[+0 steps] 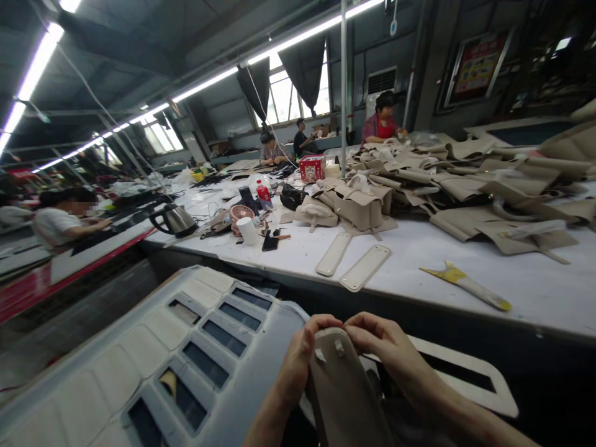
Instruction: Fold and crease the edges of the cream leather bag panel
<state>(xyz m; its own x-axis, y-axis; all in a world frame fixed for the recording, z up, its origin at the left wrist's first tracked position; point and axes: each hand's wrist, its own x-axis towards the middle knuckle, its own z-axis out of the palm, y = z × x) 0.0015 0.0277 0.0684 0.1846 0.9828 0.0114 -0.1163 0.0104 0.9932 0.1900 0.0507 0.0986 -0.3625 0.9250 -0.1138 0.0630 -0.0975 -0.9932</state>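
Observation:
A taupe bag part [347, 394] with a rounded end stands upright in front of me, two small pale tabs near its top. On its left edge, the fingers of my left hand [298, 357] are closed round the rim. My right hand [395, 352] pinches the top right of the same rim, its fingertips partly hidden behind the edge. The lower end of the part runs out of view. Just beyond, two pale long panels with rounded ends, a nearer panel [365, 268] and a farther panel [334, 254], lie on the white table [405, 298].
To the left is a pale board [270, 347] with rectangular slots. A white frame [470, 375] lies behind my right hand. On the table are a yellow-stained brush-like tool [468, 285], a kettle [174, 220], a white cup [246, 231] and piled taupe bags [363, 208]. Several people work farther off.

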